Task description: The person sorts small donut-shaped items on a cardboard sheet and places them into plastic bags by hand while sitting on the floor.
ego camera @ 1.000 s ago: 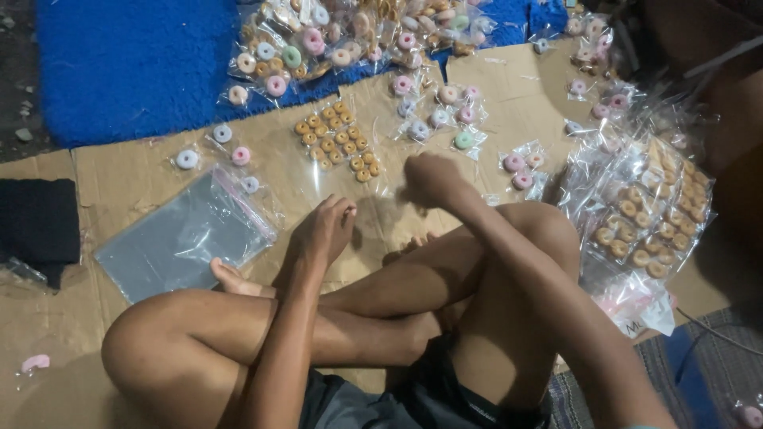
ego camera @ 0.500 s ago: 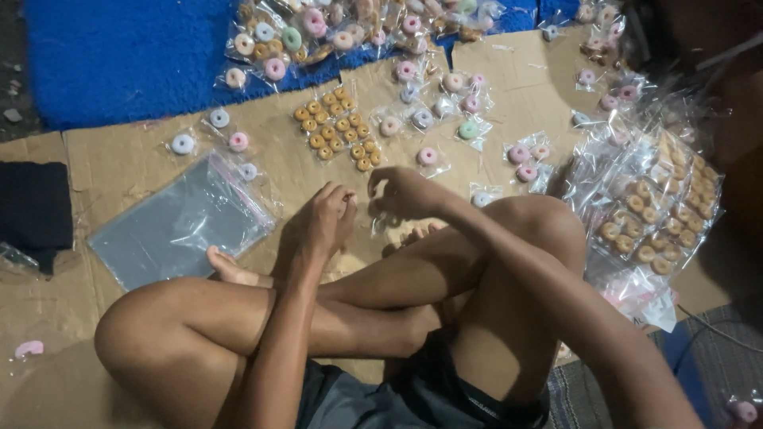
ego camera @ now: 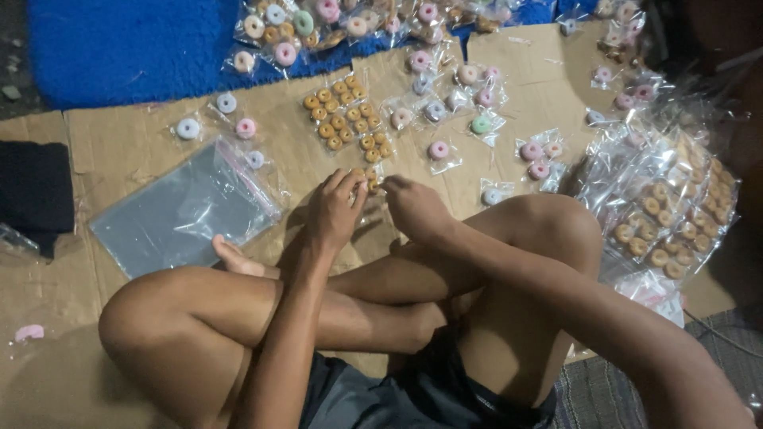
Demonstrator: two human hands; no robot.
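I sit cross-legged on brown cardboard (ego camera: 119, 151). My left hand (ego camera: 334, 213) and my right hand (ego camera: 413, 208) meet in front of my shins. Their fingertips close from either side on a small clear packet of orange rings (ego camera: 370, 179); how much of it they hold is hidden. Just beyond it lies a larger clear packet of orange rings (ego camera: 348, 121). A flat stack of empty clear bags (ego camera: 179, 210) lies left of my left hand, by my bare foot (ego camera: 234, 258).
Many small bagged rings, pink, white, blue and green, are scattered over the far cardboard, such as a pink one (ego camera: 438, 150). A heap of filled packets (ego camera: 668, 214) sits at the right. A blue rug (ego camera: 119, 44) lies beyond, a black cloth (ego camera: 32, 187) at the left.
My right hand drew back from the far packets toward me and met my left hand. The left hand shifted slightly forward to the small packet.
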